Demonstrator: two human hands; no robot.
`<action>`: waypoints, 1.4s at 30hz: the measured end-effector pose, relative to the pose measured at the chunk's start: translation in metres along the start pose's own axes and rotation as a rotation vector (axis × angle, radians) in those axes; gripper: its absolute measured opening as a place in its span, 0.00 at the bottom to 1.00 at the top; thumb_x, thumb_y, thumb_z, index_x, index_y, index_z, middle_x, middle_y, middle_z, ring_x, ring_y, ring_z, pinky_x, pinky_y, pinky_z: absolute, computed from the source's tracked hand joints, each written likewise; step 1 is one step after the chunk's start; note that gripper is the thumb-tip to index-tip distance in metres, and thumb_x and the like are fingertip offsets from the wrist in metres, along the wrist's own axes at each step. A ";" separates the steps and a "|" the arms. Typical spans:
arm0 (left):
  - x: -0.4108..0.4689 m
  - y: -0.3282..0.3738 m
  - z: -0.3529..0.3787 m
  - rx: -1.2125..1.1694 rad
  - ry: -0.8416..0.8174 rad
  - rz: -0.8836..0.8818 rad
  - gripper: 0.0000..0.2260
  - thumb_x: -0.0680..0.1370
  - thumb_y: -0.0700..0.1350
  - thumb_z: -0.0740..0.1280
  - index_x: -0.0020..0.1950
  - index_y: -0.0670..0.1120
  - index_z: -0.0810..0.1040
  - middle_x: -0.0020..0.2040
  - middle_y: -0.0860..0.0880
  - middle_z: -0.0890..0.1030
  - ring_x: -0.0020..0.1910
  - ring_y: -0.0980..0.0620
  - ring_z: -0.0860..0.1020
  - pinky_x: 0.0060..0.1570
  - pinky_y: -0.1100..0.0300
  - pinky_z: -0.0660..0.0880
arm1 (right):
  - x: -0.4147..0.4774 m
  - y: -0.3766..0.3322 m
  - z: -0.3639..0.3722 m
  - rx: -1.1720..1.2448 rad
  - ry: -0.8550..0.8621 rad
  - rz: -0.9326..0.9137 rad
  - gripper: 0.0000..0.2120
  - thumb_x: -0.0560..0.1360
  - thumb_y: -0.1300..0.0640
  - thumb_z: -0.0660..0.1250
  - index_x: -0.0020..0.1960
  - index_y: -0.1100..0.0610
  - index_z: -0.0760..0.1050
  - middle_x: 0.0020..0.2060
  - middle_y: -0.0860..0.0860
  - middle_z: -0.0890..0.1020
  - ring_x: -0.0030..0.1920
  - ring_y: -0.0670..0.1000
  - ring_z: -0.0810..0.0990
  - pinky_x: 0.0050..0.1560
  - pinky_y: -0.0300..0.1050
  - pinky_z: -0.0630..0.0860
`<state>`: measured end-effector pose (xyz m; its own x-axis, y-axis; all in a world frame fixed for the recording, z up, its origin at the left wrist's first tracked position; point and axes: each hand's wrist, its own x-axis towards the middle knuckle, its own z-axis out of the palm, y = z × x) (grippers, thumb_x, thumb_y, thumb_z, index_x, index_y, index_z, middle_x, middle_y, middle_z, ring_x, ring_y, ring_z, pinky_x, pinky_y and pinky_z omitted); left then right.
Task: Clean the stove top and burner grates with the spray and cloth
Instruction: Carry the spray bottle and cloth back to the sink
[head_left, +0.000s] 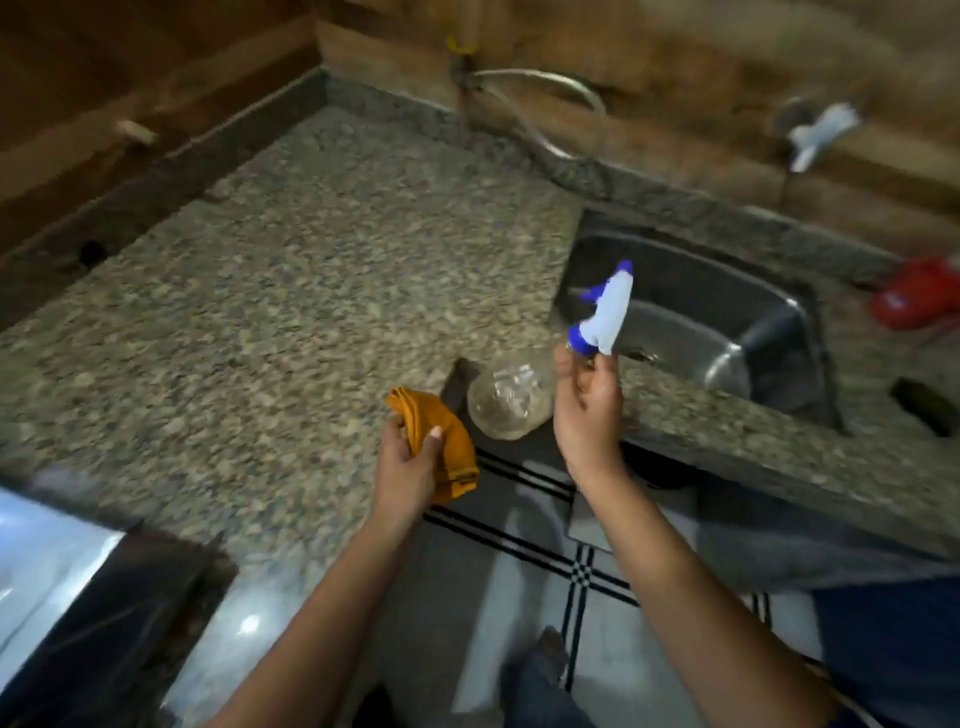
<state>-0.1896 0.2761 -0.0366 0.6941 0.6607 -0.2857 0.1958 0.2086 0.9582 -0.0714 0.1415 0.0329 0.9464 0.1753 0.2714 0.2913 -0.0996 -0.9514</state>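
Note:
My right hand (587, 410) grips the neck of a clear spray bottle (511, 400) with a white and blue trigger head (605, 312), held tilted over the counter's front edge. My left hand (410, 462) holds a bunched orange cloth (441, 441) just left of the bottle. A shiny steel stove top (47, 561) with a dark edge shows at the bottom left corner. No burner grates are in view. The frame is blurred by motion.
A speckled granite counter (291, 291) fills the middle. A steel sink (717, 322) lies at the right, with a red object (919, 301) and a dark object (930, 410) beyond it. A hose (550, 93) runs along the brick wall. Tiled floor lies below.

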 end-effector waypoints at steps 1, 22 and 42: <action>0.002 0.004 0.032 0.020 -0.070 0.024 0.13 0.76 0.48 0.68 0.58 0.50 0.71 0.55 0.46 0.81 0.54 0.47 0.81 0.59 0.44 0.76 | 0.008 0.006 -0.035 -0.014 0.063 -0.008 0.12 0.81 0.62 0.62 0.64 0.61 0.69 0.46 0.53 0.79 0.45 0.39 0.78 0.49 0.32 0.72; 0.041 -0.027 0.402 0.124 -0.571 -0.211 0.14 0.80 0.38 0.63 0.63 0.52 0.72 0.58 0.44 0.80 0.56 0.40 0.79 0.56 0.40 0.77 | 0.126 0.137 -0.342 -0.280 0.348 0.048 0.14 0.78 0.56 0.68 0.61 0.59 0.73 0.49 0.53 0.81 0.48 0.47 0.80 0.46 0.32 0.75; 0.042 -0.022 0.426 0.315 -0.634 -0.159 0.28 0.76 0.27 0.61 0.69 0.53 0.67 0.60 0.44 0.79 0.54 0.48 0.78 0.48 0.55 0.77 | 0.128 0.151 -0.340 -0.620 0.252 -0.065 0.18 0.80 0.52 0.65 0.65 0.60 0.69 0.56 0.55 0.78 0.52 0.51 0.80 0.43 0.41 0.78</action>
<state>0.1307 -0.0078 -0.0628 0.8902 0.0748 -0.4494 0.4515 -0.0134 0.8922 0.1411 -0.1842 -0.0266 0.9061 -0.0269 0.4221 0.3035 -0.6536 -0.6933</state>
